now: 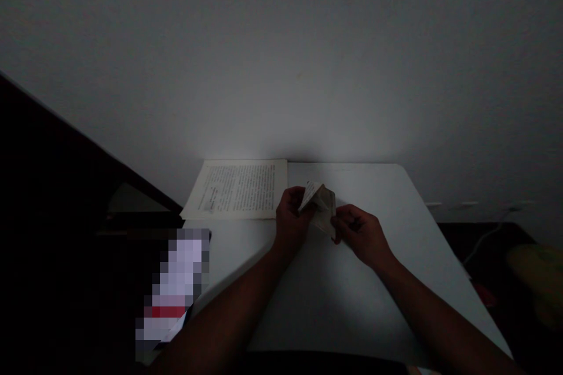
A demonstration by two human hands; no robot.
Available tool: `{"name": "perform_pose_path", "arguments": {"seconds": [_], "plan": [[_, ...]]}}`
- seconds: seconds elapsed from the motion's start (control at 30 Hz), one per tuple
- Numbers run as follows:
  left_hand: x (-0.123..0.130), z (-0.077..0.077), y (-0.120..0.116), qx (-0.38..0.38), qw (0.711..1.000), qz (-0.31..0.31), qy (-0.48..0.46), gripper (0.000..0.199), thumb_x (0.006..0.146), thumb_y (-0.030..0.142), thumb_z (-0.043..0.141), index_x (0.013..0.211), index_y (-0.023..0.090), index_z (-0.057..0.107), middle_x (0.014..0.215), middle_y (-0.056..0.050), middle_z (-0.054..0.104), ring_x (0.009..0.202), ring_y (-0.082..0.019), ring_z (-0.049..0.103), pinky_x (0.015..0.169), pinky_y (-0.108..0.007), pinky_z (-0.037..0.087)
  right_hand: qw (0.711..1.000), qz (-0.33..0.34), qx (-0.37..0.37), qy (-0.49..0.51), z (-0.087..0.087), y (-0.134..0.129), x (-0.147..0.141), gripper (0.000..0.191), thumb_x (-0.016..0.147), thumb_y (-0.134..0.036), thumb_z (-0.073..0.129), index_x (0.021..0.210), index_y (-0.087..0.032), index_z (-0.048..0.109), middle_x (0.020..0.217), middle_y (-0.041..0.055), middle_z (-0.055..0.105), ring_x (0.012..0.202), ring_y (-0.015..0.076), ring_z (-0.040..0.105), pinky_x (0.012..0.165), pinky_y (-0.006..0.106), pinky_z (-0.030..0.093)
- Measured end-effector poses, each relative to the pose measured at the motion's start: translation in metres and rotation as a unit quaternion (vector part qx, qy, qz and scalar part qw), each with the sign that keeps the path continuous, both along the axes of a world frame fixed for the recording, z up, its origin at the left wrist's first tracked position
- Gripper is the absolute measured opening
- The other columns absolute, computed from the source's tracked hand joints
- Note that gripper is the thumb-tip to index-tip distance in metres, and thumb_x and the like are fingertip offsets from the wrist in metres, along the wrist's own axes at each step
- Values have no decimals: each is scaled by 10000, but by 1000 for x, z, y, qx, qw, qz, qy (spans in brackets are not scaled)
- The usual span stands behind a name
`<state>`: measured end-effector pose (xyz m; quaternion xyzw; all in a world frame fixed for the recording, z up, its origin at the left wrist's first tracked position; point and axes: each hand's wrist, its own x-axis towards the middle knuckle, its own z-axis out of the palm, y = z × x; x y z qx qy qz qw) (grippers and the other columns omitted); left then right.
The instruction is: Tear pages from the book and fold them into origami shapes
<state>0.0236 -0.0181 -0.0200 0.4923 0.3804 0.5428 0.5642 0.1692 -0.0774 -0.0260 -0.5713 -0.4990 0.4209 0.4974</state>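
Note:
A small folded piece of printed paper [324,211] is held up over the white table, its layers partly spread into a peaked shape. My left hand [292,217] grips its left side, the thumb reaching in toward the fold. On the right edge, the fingertips of my right hand [358,231] pinch the paper low down. Both hands are closed on it, just above the tabletop. Dim light hides the exact folds and some of the fingers.
The white table [373,304] stands against a grey wall [264,70]. Printed sheets [240,190] lie at its back left corner. A lit phone or tablet [176,287], blurred out, rests at the left edge. A pale cable [484,243] runs beyond the table's right side.

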Motion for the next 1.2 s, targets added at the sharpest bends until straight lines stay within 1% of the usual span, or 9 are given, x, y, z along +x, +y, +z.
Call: {"name": "perform_pose_path", "arguments": {"seconds": [0.23, 0.37, 0.43, 0.53, 0.67, 0.83, 0.97, 1.07, 1.2], "plan": [[1, 0, 0, -5, 1000, -23, 4, 331, 676, 212, 679, 953, 166, 505, 916, -49, 656, 849, -172, 633, 759, -298, 490, 999, -20, 36, 1, -2, 2, -1, 236, 780, -328, 639, 942, -189, 538, 552, -53, 553, 460, 104, 537, 462, 243, 455], [2, -1, -2, -7, 999, -30, 37, 320, 665, 183, 673, 940, 161, 512, 894, -49, 651, 840, -174, 626, 761, -292, 484, 994, -65, 82, -16, 1, 1, -1, 359, 756, -312, 664, 1066, -220, 508, 786, -6, 594, 539, 97, 547, 496, 252, 496], [2, -1, -2, -4, 998, -25, 52, 313, 671, 175, 664, 948, 159, 519, 903, -53, 645, 847, -176, 620, 763, -290, 480, 988, -78, 117, -66, 3, 0, 0, 314, 758, -290, 666, 1040, -231, 540, 918, 27, 590, 589, 95, 546, 535, 262, 511], [2, -1, -1, -3, 997, -22, 70, 301, 673, 175, 655, 947, 159, 532, 895, -50, 642, 829, -176, 616, 746, -288, 477, 972, -74, 170, -144, 6, -1, 2, 145, 779, -277, 652, 911, -224, 623, 1009, 55, 562, 648, 107, 555, 589, 288, 527], [0, 1, -1, -9, 996, -47, 80, 249, 656, 182, 657, 884, 159, 557, 840, -32, 647, 791, -173, 614, 716, -277, 467, 948, -79, 221, -213, 9, -1, 4, 109, 796, -276, 644, 894, -242, 677, 972, 54, 592, 666, 129, 578, 624, 318, 533], [-3, 5, 1, -30, 991, -98, 89, 222, 656, 256, 676, 833, 141, 607, 763, -21, 643, 700, -156, 589, 645, -260, 446, 934, -48, 259, -243, 11, -2, 6, 194, 813, -230, 627, 999, -257, 678, 922, 48, 628, 671, 138, 592, 637, 317, 526], [-5, 6, 2, -39, 989, -106, 96, 202, 647, 275, 683, 783, 141, 619, 706, -6, 629, 652, -143, 570, 610, -248, 428, 930, -19, 271, -246, 13, -3, 8, 273, 783, -229, 656, 1053, -260, 671, 892, 54, 655, 712, 163, 604, 653, 332, 531], [-6, 4, 5, -57, 986, -123, 98, 229, 641, 318, 695, 770, 141, 629, 684, -2, 618, 633, -141, 563, 588, -245, 420, 934, -22, 254, -249, 13, -3, 8, 246, 785, -261, 650, 1028, -263, 691, 807, 47, 669, 694, 172, 604, 639, 334, 531], [-6, -3, 8, -96, 981, -168, 27, 343, 643, 412, 707, 825, 130, 638, 730, -28, 639, 664, -154, 591, 631, -268, 454, 945, -43, 228, -233, 11, -2, 7, 204, 789, -302, 644, 976, -256, 710, 719, 26, 656, 629, 161, 598, 613, 321, 530]]}}
